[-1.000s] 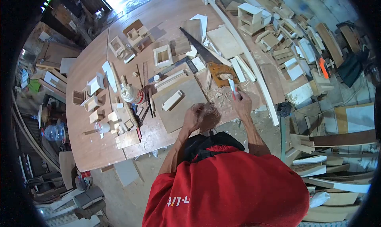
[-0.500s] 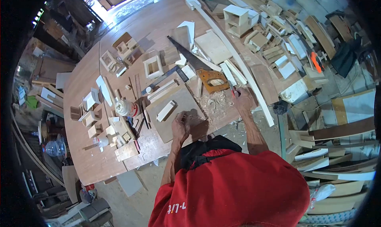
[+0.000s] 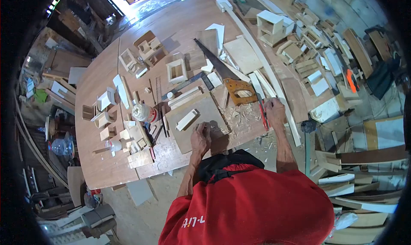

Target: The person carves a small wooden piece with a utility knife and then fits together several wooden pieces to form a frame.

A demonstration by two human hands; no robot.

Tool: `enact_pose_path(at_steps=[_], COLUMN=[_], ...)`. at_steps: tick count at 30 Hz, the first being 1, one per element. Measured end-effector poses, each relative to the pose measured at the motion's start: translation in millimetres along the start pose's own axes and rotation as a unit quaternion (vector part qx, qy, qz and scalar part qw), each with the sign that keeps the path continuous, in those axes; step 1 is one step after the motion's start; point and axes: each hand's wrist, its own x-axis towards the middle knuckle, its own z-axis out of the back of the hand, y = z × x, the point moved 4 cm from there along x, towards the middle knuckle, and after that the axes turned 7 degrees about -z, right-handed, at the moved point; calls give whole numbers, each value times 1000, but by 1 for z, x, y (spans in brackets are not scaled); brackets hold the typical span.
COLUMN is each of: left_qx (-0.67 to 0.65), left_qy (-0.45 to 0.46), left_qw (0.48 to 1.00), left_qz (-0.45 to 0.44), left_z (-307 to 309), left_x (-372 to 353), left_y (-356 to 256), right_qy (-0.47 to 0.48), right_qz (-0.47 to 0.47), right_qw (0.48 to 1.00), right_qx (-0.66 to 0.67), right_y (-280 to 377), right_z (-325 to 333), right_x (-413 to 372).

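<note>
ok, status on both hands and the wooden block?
Left hand over board, grip unclear. Right hand beside red-handled tool. Block on board, shavings between hands.

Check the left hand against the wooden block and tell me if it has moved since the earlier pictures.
Yes. The left hand has shifted leftward, closer to the block, which lies in the same place on the board.

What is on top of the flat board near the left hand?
A pale wooden block lies on the board. The left hand hides part of the board, so anything beneath the palm cannot be seen.
</note>
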Motion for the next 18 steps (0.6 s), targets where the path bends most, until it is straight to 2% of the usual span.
enact_pose_path(at_steps=[1, 3, 5, 9, 11, 13, 17, 18], left_qx=[18, 31, 60, 49, 60, 84, 146, 172], left_qy=[-10, 6, -27, -24, -34, -61, -105, -90], left_qw=[1000, 999, 998, 998, 998, 994, 983, 979], left_qz=[-11, 14, -23, 11, -4, 16, 36, 65], left_z=[2, 2, 2, 8, 12, 17, 29, 32], left_x=[2, -1, -4, -11, -13, -19, -25, -25], left_y=[-3, 0, 6, 7, 8, 10, 23, 27], right_qy=[31, 26, 12, 60, 78, 104, 130, 120], right_qz=[5, 5, 40, 114, 115, 184, 177, 187], right_qw=[1000, 1000, 998, 990, 987, 976, 972, 971], right_qx=[0, 4, -52, -60, -84, -59, -88, -84], right_y=[8, 8, 25, 73, 84, 95, 121, 127], right_z=[-5, -29, -47, -70, -93, -116, -148, -155], right_x=[0, 8, 11, 17, 26, 34, 48, 52])
